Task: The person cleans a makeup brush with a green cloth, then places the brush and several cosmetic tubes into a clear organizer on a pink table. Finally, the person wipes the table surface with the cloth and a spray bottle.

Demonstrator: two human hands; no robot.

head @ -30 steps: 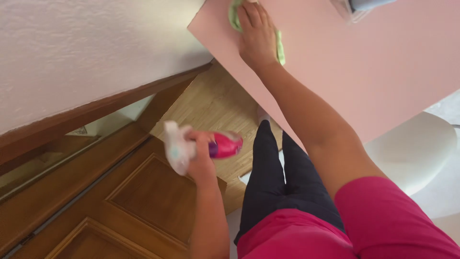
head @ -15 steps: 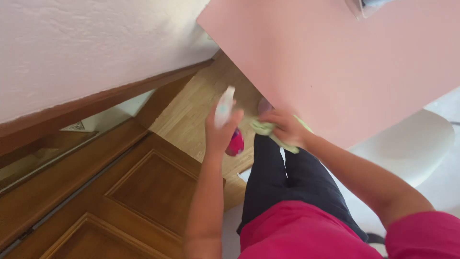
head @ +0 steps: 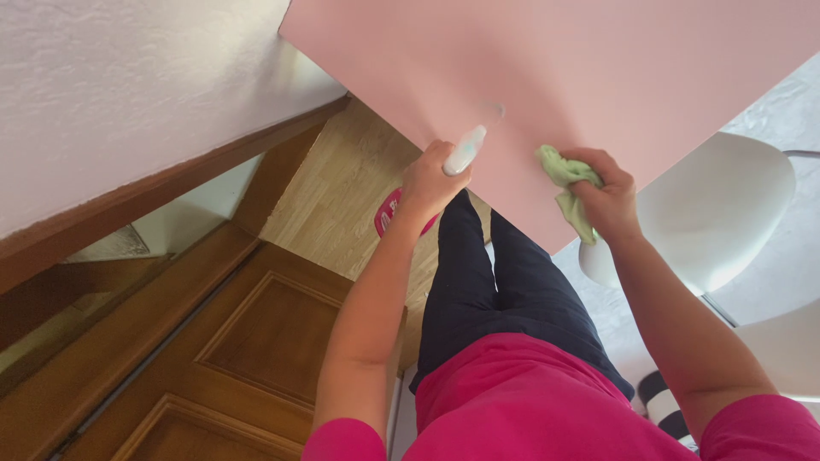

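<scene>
**Pink tabletop, spray bottle and cloth**

Looking down at a smooth matte pink tabletop (head: 598, 60) beside a white textured wall (head: 128, 85), with light wood-look flooring (head: 342, 196) below. The left hand (head: 431, 179) is wrapping tight around a pink spray bottle with a white nozzle (head: 465, 151) at the table edge — its label is too hidden to make out. The right hand (head: 608, 198) is bunching a crumpled light green cloth (head: 568, 183) just beside it. A white moulded chair (head: 717, 205) is sitting off to the right.

Pink tabletop (head: 598, 60) wide open ahead of both hands, white wall (head: 128, 85) bounds its left edge, white chair (head: 717, 205) sits close under the right edge, wood floor (head: 342, 196) open below-left.
</scene>
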